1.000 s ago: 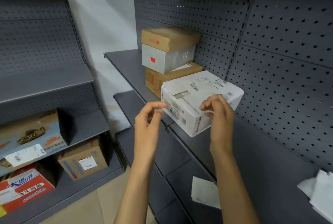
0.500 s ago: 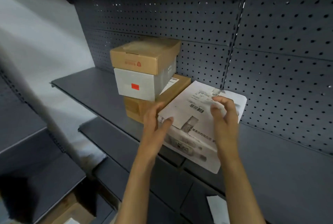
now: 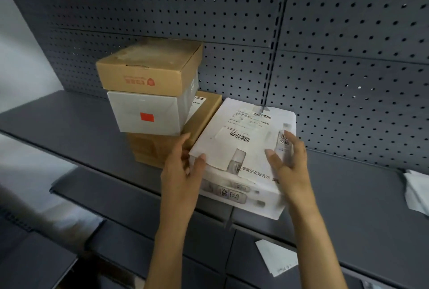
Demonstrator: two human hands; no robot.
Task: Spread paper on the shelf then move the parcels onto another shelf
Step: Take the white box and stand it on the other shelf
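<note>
Head view: both hands, left (image 3: 183, 177) and right (image 3: 290, 163), fingers spread, flanking white parcel (image 3: 241, 147) on shelf (image 3: 69, 123), probably steadying it beside stacked boxes (image 3: 151, 93).

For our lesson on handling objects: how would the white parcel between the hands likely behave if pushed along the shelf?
The white parcel looks boxy with crisp edges, so probably stiff. Its broad flat base on the shelf suggests sliding, not tipping. Bottles printed on it hint at some weight, perhaps fragile contents.
</note>
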